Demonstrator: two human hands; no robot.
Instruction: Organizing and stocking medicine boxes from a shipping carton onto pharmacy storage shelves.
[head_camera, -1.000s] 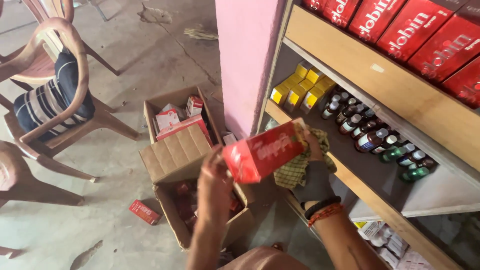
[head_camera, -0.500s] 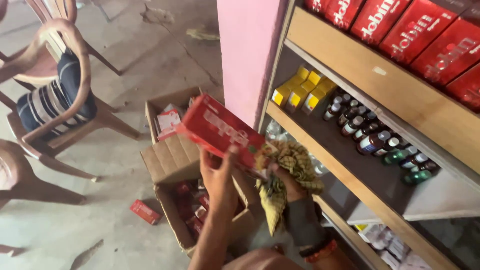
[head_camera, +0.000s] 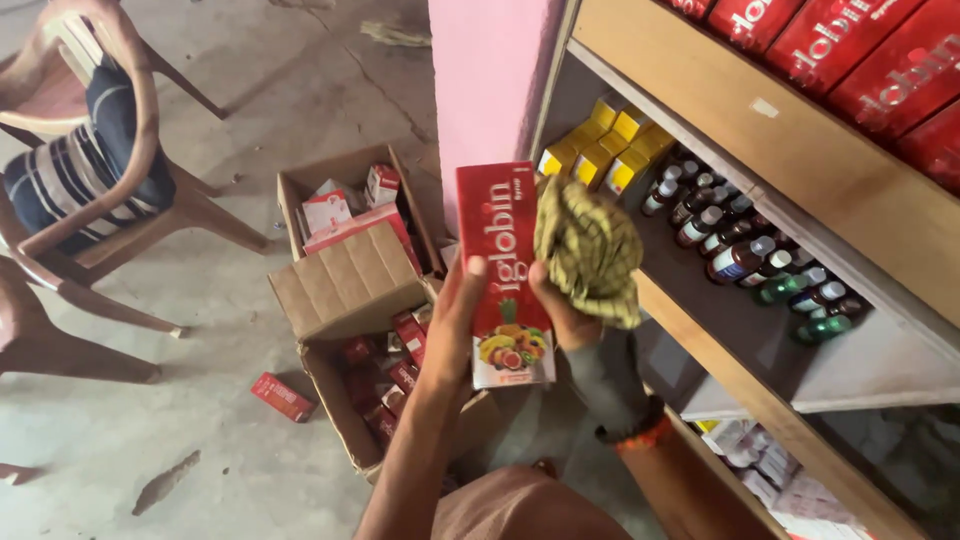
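Item, nearest: left hand (head_camera: 462, 315), closed along the left edge of a tall red carton (head_camera: 503, 275), thumb on its front face, holding it upright and facing the camera so the printed side with its fruit picture shows. The carton stands in the air between the two hands, in front of the pink pillar (head_camera: 490, 90).

Item: right hand (head_camera: 562, 310), fingers closed around a bunched yellow-green checked cloth (head_camera: 590, 245), pressed against the carton's right edge and upper side. By its position, the cloth looks placed for wiping the box. A dark sleeve and an orange band sit at that wrist.

Item, below the hands: open cardboard box (head_camera: 345, 420) on the concrete floor, holding more small red cartons; a flap lies folded over it. A second open box (head_camera: 345, 190) behind it holds red and white packets. One loose red carton (head_camera: 281, 396) lies on the floor just beside the nearer box.

Item, right: wooden shelving (head_camera: 800, 170). Middle shelf carries small yellow boxes (head_camera: 610, 150) and rows of dark capped bottles (head_camera: 750, 255); top shelf carries large red cartons (head_camera: 850, 50).

Item, far left: brown plastic chairs (head_camera: 90, 200), one with striped fabric draped over it.
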